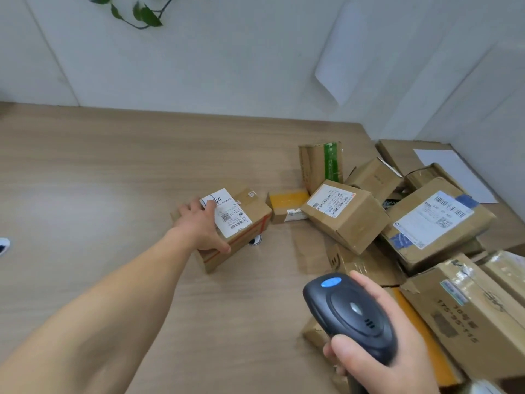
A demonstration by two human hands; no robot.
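You seem early in the scanning: one box sits apart at mid-table, and the pile on your right looks left to do. Your left hand clasps that box, fingers over its label, thumb on the near side. Your right hand grips the scanner.

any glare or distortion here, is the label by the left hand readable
Head view: wide-angle bending bows the wall seams; a pale sheen lies on the table at left; the label on the box in the left hand is too soft to read; the scanner looks fairly sharp.
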